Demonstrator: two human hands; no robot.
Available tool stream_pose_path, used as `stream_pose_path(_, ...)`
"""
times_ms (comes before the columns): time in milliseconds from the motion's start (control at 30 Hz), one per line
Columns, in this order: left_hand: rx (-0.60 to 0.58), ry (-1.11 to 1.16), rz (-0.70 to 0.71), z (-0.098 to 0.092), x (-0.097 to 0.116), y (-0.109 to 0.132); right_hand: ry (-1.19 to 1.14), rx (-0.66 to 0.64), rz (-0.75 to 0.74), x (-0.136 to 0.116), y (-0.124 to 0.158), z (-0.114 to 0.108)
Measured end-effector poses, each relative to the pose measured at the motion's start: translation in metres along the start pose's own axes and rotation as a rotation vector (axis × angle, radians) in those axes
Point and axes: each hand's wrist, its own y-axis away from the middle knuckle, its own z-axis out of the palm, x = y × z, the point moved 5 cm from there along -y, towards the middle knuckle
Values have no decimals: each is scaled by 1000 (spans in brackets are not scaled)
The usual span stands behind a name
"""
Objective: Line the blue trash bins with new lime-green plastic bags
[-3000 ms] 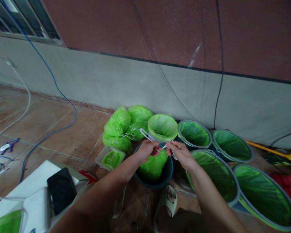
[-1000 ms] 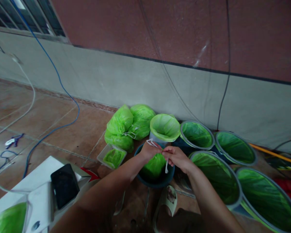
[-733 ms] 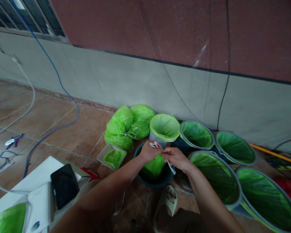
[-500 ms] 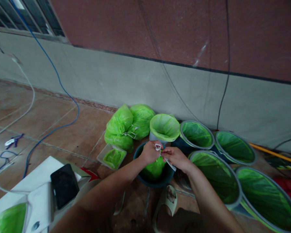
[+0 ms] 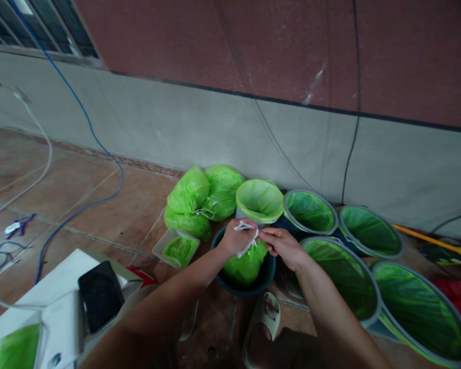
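Note:
A green plastic garbage bag (image 5: pixel 246 269) sits inside a dark blue bin (image 5: pixel 271 279) on the tiled floor. Its neck is gathered at the top with a white drawstring (image 5: pixel 246 225). My left hand (image 5: pixel 236 240) is closed at the neck, with white drawstring loops showing above and below the fingers. From the right, my right hand (image 5: pixel 284 247) pinches the drawstring close to the left fingertips. The fingertips of both hands nearly meet, and the knot between them is too small to make out.
Filled green bags (image 5: pixel 190 192) and a clear tub (image 5: pixel 194 251) stand left of the bin. Several green-lined bins, including a pale one (image 5: pixel 260 197), stand right. A phone (image 5: pixel 100 294) lies on a white box (image 5: pixel 67 264). A blue cable (image 5: pixel 90 202) crosses the floor.
My right fingers have moved in against the left hand at the bag's neck. The white drawstring is now looped over my left hand, and the tail formerly hanging by my right hand is gone from there.

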Motion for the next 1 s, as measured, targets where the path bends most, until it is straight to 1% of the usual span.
stream_pose_path(167,-32,-30,5,-3,2,-1,5,14,-48,0,-1,-3)
stream_pose_path(333,-37,-4,-27,-2,-5,0,91,120,-87,3,-7,-7)
stream_pose_path(400,-37,-24,-36,-3,-7,0,208,155,-114,3,-8,-11)
stream_pose_path(533,-22,-129,-44,-8,-9,-1,584,247,-158,0,-8,-24)
stream_pose_path(600,-13,-164,-54,-11,-10,-3,717,263,-158,2,-9,-31)
stream_pose_path(700,-5,-183,-64,-15,-13,-6,752,193,-164,10,-11,-36)
stream_pose_path(833,46,-154,-90,-21,-16,-10,605,77,-176,23,-11,-32)
stream_pose_path(900,49,-111,-110,-19,-18,-9,557,18,-188,27,-10,-25)
stream_pose_path(1000,9,-47,-133,-8,-20,-4,598,-30,-244,26,-7,-10)
